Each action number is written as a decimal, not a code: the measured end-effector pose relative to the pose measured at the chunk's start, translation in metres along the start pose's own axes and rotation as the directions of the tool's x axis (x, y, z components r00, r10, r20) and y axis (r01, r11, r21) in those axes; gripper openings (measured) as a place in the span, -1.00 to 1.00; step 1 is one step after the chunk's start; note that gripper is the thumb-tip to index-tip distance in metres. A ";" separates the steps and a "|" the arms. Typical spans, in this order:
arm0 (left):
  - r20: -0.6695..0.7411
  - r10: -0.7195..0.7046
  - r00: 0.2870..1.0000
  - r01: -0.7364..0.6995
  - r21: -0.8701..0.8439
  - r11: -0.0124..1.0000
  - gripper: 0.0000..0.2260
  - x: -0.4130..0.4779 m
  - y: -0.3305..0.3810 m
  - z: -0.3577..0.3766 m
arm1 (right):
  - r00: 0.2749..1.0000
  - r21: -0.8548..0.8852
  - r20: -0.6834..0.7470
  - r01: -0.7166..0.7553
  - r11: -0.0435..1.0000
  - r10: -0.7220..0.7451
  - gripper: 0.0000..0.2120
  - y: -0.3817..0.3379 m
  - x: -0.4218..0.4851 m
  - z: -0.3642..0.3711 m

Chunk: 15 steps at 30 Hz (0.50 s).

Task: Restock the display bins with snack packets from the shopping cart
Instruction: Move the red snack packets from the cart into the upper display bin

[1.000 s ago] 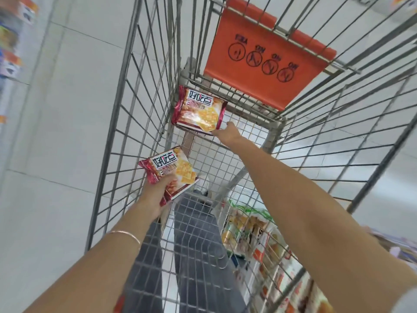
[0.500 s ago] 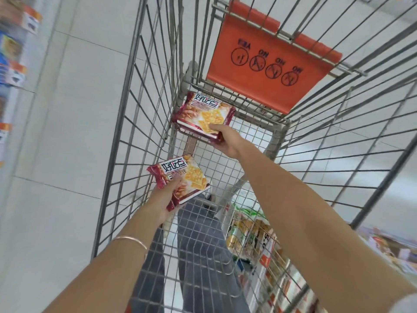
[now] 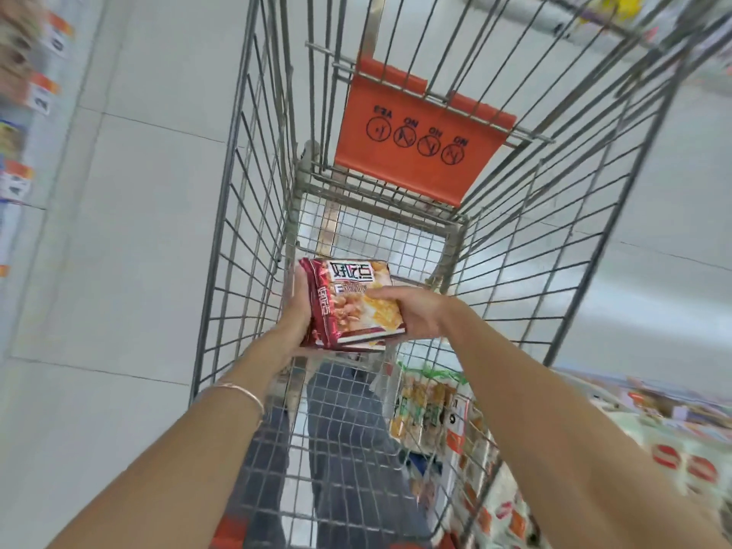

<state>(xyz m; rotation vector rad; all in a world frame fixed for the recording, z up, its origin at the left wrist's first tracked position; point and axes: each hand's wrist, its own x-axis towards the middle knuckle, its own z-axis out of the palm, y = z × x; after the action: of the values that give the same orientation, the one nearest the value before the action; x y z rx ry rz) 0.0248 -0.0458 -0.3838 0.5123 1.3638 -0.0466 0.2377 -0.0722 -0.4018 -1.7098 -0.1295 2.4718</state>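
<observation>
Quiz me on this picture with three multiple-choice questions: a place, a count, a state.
1. Where are the snack packets? A) floor tiles B) inside the shopping cart C) a shelf
2. How many round symbols on the orange flap? A) two B) four C) six
3. What holds the packets? A) left hand and right hand together B) one hand C) nothing
B: cart wires surround them. B: four circles in a row. A: a hand grips each side.

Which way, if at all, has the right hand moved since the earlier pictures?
Yes. The right hand has drawn back from the orange flap toward the person, and now meets the left hand on the stacked snack packets.
</observation>
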 end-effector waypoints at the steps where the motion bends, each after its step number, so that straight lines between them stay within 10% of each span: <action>1: 0.027 -0.005 1.000 0.002 0.100 0.995 -0.06 -0.001 0.004 -0.003 | 1.000 0.022 -0.019 -0.002 1.000 0.002 -0.59 0.004 -0.008 0.004; 6: 0.045 0.022 0.999 -0.040 0.470 0.882 0.22 -0.038 0.032 -0.002 | 0.987 0.000 -0.126 0.103 0.995 -0.103 -0.34 0.020 -0.059 0.040; 15: 0.300 0.222 0.928 -0.371 0.687 0.625 -0.14 -0.160 0.098 0.011 | 0.796 0.259 -0.464 0.542 0.800 -0.389 -0.45 0.044 -0.155 0.135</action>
<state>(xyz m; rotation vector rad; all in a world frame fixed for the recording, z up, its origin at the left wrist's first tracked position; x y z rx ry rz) 0.0309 -0.0037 -0.2008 1.3920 1.0090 -0.3808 0.1629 -0.1393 -0.2176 -1.6932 -0.0265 1.6297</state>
